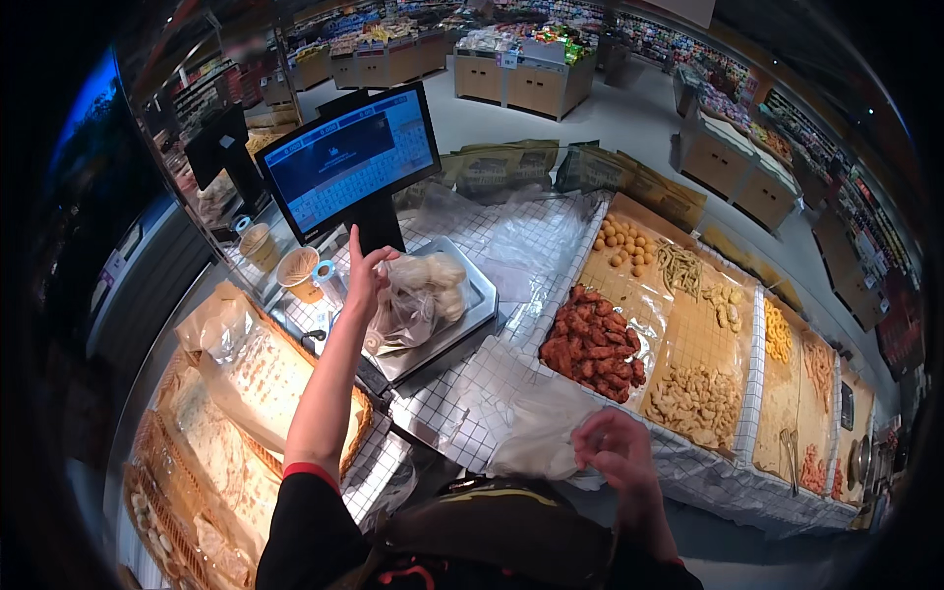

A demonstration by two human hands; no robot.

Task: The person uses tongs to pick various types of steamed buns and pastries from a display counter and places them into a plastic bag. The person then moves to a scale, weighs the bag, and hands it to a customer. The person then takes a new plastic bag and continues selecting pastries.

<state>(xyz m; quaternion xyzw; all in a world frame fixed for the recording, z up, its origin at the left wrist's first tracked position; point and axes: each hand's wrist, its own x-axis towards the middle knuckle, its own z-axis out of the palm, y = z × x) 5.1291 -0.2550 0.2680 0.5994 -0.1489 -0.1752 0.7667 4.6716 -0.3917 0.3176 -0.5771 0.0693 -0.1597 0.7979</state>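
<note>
My left hand (364, 269) is raised over the scale, its index finger pointing up at the lower edge of a touchscreen monitor (346, 158). It holds nothing, and the other fingers are loosely bent. Beside it, a clear plastic bag of pale buns or rolls (424, 295) rests on the steel weighing tray (479, 295). My right hand (613, 446) hovers by the counter's front edge with its fingers curled. Close to its fingertips lies a stack of thin plastic bags (542, 424); whether the fingers pinch one cannot be made out.
Right of the scale, shallow trays hold reddish-brown fried meat pieces (594, 343), small round balls (623, 243) and pale fried pieces (697, 402). A paper cup of wooden picks (299, 273) stands left of the scale. Wicker baskets with flatbreads (258, 376) line the left. Tongs (789, 457) lie at far right.
</note>
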